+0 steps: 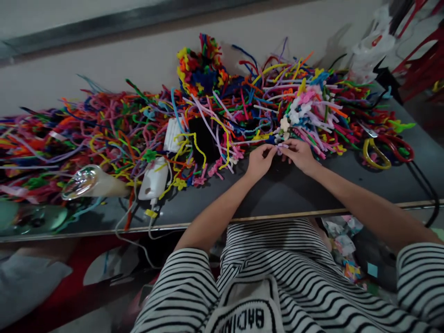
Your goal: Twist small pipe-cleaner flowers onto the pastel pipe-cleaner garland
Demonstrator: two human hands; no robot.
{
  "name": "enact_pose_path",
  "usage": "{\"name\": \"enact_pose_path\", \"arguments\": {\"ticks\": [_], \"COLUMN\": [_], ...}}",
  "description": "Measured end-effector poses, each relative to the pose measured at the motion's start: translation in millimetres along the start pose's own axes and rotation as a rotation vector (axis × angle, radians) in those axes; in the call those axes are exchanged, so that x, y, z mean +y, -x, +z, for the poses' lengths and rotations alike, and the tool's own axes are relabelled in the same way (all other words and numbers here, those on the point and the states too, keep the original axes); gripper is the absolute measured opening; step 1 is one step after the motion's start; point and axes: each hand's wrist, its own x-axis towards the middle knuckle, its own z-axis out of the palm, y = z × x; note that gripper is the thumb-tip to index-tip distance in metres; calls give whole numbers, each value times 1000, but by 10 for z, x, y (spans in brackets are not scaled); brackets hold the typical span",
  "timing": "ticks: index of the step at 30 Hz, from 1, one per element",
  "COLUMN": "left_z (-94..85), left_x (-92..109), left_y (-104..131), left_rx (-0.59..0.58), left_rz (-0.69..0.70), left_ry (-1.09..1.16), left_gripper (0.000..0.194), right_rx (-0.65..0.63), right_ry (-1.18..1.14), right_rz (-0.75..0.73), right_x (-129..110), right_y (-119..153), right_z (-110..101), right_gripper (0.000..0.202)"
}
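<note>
My left hand point(261, 159) and my right hand point(299, 155) meet just above the dark tabletop point(277, 194), fingers pinched together. Between their fingertips is a small lilac pipe cleaner point(280, 146), bent into a little shape; its exact form is too small to make out. Both hands grip it, one from each side. Right behind them lies a bunch of pipe cleaner flowers point(300, 111) in white, pink and cream. A loose heap of coloured pipe cleaners point(114, 115) runs along the table's back and left side.
Scissors point(376, 152) with yellow and red handles lie to the right. On the left are a white power adapter point(153, 180) with a cable, a tapered roll point(97, 182) and a black phone-like slab point(203, 141). A plastic bag point(373, 46) stands at the back right.
</note>
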Motion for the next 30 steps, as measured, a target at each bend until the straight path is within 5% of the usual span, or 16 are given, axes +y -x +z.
{"name": "enact_pose_path", "arguments": {"ticks": [12,22,30], "left_z": [-19,-13,-45], "left_x": [-110,20,24], "left_y": [-83,-26,-50], "left_rx": [-148,39,72], "left_rz": [-45,23,63], "left_ry": [217,-57,-105], "left_gripper": [36,12,11], "right_rx": [-29,44,63], "right_ry": [-78,147,209], "right_rz": [23,-112,-192], "right_x": [-73,0,73], "right_y": [-11,-39,-44], "right_z": [10,51,88], "right_gripper": [38,25,28]}}
